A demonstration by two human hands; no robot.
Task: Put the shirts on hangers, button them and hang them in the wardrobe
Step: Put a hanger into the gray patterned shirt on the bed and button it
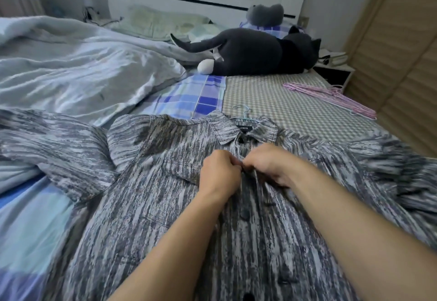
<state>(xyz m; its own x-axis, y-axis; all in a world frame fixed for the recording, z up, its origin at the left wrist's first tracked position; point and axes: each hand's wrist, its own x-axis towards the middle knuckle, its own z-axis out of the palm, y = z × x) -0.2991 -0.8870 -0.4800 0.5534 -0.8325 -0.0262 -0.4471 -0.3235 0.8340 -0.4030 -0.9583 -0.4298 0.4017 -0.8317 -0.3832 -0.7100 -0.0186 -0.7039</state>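
Both hands, left hand (218,170) and right hand (269,163), pinch the grey streaked shirt (165,206) placket below its unreadable collar label (242,127).

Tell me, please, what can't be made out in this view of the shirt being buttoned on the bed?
- Head view: the button under the pinch is hidden by the left hand and right hand.
- The hanger shows only its hook; the shirt covers the rest.
- The collar label is too small to read.
- The shirt hem is cut off by the bottom edge.
- The pink hangers overlap, so they can't be counted.
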